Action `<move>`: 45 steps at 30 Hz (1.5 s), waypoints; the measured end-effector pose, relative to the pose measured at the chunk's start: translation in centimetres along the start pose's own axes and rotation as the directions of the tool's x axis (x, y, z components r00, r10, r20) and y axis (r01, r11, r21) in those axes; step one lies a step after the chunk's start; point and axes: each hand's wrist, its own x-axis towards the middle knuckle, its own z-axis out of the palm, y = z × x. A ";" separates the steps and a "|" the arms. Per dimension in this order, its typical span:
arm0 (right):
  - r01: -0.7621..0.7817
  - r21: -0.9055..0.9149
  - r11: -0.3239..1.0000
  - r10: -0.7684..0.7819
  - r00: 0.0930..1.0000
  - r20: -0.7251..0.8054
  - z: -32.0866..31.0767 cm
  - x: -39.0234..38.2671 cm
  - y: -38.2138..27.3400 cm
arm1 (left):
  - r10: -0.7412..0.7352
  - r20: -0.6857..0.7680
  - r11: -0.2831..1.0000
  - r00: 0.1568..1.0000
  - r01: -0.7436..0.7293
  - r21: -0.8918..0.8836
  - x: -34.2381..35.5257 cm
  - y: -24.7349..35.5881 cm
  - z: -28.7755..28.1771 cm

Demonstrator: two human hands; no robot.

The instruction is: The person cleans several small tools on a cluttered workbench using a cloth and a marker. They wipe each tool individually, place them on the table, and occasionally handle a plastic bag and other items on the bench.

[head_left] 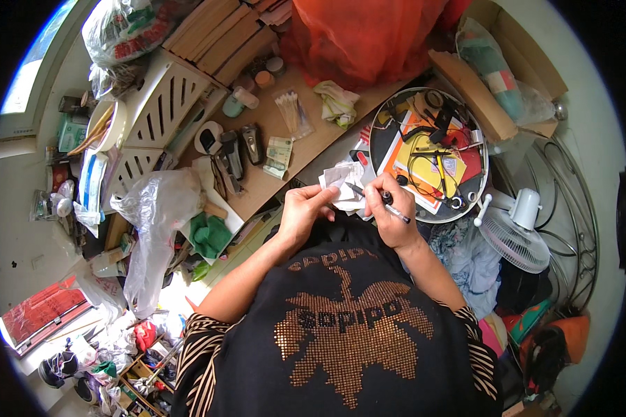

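Note:
Between thumb and fingers, my left hand point(305, 214) pinches some white paper slips point(346, 182). My right hand point(395, 214) grips a black marker pen point(394, 209), whose dark tip end touches or hovers just over the paper; which of the two I cannot tell. Both hands are in front of my chest, close together. Just beyond the paper is the edge of the wooden desk point(311, 154), where a green banknote point(278, 156) lies. To the right of the pen, a round tray point(481, 177) holds cables, coloured paper and a yellow pen-like tool.
On the desk are a bag of cotton swabs point(292, 113), an electric shaver point(252, 143) and a crumpled cloth point(335, 103). A white fan point(516, 236) and an open cardboard box point(476, 101) stand right. At left hangs a clear plastic bag point(151, 222); clutter covers the lower-left floor.

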 end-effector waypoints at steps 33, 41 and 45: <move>-0.291 0.506 0.812 0.295 0.953 0.074 -3.1 -0.2 2.0 | 0.039 -0.137 0.999 0.990 -0.041 -0.009 0.6 -1.8 -2.1; -0.146 0.284 0.948 0.085 0.973 0.217 3.6 1.9 -0.6 | 0.099 -0.141 0.971 0.985 -0.126 -0.202 -0.5 -3.0 -6.3; 0.017 0.216 0.976 -0.117 0.882 0.457 9.7 3.4 -4.7 | 0.125 -0.185 0.941 0.975 -0.175 -0.290 -2.0 -3.3 -9.5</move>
